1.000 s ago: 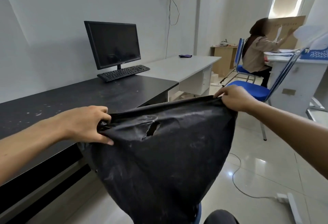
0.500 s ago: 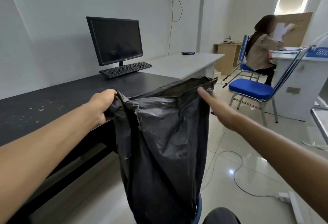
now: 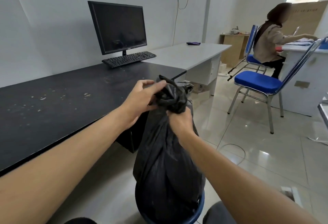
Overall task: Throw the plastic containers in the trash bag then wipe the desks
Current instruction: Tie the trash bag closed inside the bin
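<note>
My right hand is clenching the gathered neck of the black trash bag while my left hand is pinching its bunched top, its contents hidden, its base sitting in a half-seen blue bin beside the dusty black desk on pale tiles

No legible text anywhere. Small pale brand mark on the lower bezel of the black monitor, too blurred to read. Faint row of printed letters along the top of the brown cardboard sheet at the far right, also unreadable. Keyboard keys too small to make out. Pale rectangular label on the side of the white desk behind the blue chair, blank or illegible at this size.
</note>
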